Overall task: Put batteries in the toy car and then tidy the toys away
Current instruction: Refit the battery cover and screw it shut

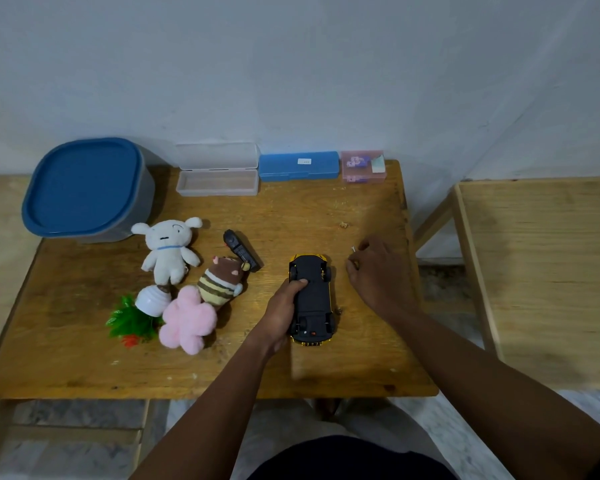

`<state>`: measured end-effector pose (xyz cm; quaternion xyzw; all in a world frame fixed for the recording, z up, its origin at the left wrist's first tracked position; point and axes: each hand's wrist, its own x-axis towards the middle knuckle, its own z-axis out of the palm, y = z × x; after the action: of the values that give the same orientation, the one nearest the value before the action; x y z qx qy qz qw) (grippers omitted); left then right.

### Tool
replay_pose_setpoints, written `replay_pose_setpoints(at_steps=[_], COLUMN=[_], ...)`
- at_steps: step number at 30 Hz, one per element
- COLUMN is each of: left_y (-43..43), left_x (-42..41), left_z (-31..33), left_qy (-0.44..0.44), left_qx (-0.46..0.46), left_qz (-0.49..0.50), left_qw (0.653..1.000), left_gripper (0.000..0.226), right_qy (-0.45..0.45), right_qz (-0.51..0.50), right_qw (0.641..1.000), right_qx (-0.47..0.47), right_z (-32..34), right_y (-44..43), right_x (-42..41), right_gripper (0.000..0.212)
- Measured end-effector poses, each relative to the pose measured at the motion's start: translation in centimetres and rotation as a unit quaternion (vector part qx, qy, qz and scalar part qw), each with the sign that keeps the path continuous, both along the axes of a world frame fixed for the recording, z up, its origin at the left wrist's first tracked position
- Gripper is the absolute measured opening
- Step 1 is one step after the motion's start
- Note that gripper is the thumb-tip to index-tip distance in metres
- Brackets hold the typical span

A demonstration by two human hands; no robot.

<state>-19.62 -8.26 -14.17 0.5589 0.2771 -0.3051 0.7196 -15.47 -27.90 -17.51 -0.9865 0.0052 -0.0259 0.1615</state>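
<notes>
The yellow toy car [314, 299] lies upside down on the wooden table [361, 358], black underside up. My left hand [283, 310] grips its left side, thumb on the chassis. My right hand [374, 275] rests just right of the car, fingertips pinched on a tiny pale metal piece [353, 249]. To the left lie a dark remote control [241, 249], a white plush dog [170, 249], a striped bee plush [220, 280], a pink flower plush [187, 315] and a plastic plant in a white pot [136, 313].
A grey bin with a blue lid [84, 188] stands at the back left. Along the wall sit an open clear box [217, 181], a shut blue case [298, 166] and a small pink box [362, 166]. A second wooden table [541, 271] stands to the right.
</notes>
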Motion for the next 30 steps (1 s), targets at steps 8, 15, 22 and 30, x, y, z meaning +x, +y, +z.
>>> replay_pose_setpoints(at_steps=[8, 15, 22, 30], left_y=[0.2, 0.2, 0.2, 0.4], left_x=[-0.1, -0.1, -0.3, -0.5], left_z=[-0.2, -0.3, -0.3, -0.3], left_qy=[-0.009, -0.028, -0.039, -0.077], left_qx=[-0.007, -0.003, 0.004, 0.003], left_qz=[0.002, -0.009, -0.021, -0.035], left_qw=[1.0, 1.0, 0.999, 0.996], left_gripper=[0.036, 0.038, 0.045, 0.029], right_qy=[-0.032, -0.043, -0.049, -0.059], right_qz=[-0.026, 0.122, 0.13, 0.135], right_qw=[0.989, 0.975, 0.98, 0.982], right_qx=[0.145, 0.179, 0.141, 0.121], right_z=[1.8, 2.9, 2.6, 2.9], right_y=[1.5, 3.0, 3.2, 3.3], right_x=[-0.7, -3.6, -3.7, -3.7], right_gripper=[0.011, 0.015, 0.018, 0.018])
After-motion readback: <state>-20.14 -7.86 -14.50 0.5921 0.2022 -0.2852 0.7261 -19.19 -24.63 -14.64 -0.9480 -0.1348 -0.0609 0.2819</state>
